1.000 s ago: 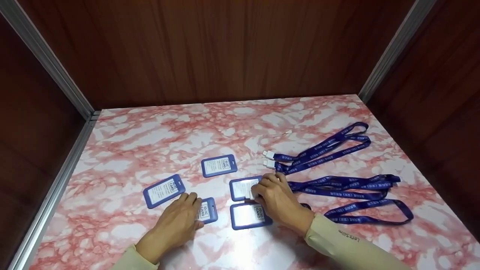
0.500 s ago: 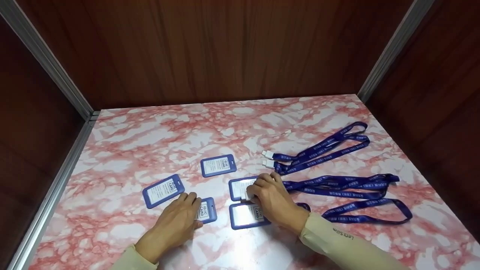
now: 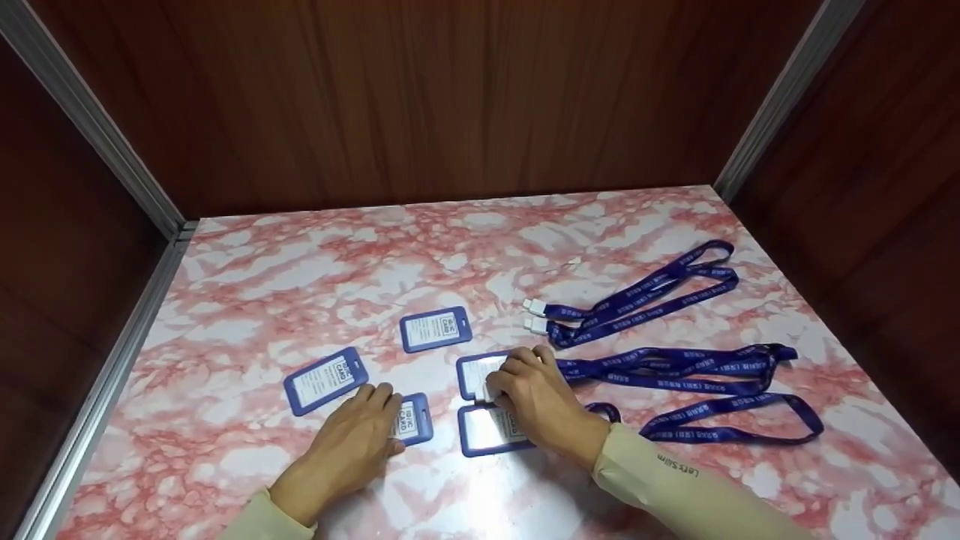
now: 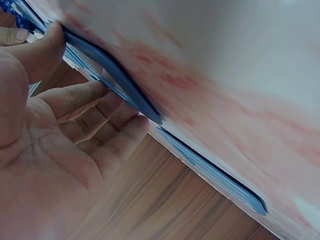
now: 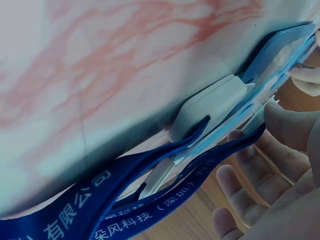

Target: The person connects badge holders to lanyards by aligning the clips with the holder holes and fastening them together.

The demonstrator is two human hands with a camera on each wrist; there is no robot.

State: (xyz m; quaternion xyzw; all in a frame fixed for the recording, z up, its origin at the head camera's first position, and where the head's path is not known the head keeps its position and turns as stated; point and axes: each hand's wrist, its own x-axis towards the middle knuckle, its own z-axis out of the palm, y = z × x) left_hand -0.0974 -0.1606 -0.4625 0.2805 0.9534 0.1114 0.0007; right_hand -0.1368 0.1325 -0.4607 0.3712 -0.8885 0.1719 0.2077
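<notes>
My left hand (image 3: pixel 349 442) holds a blue-framed ID badge holder (image 3: pixel 414 421) on the table, fingers at its far side and thumb at its near edge. In the left wrist view the thumb touches that holder's rim (image 4: pixel 100 57). My right hand (image 3: pixel 541 401) pinches a white lanyard clip (image 3: pixel 482 394) between thumb and fingers. The clip lies over two more badge holders, the upper one (image 3: pixel 472 371) and the lower one (image 3: pixel 480 431), whose slotted ends the hand covers. In the right wrist view another white clip (image 5: pixel 210 102) lies close by on a blue lanyard (image 5: pixel 75 200).
Two further badge holders lie flat, one at left (image 3: pixel 322 381) and one farther back (image 3: pixel 435 330). A lanyard (image 3: pixel 637 289) with two white clips stretches across the back right; a middle lanyard (image 3: pixel 675 364) and a near loop (image 3: pixel 697 436) extend rightward. Dark wood panels (image 3: pixel 450 97) enclose the table.
My right hand has shifted slightly left with the white clip, covering more of the lower badge holder. The left hand has stayed in place on its holder.
</notes>
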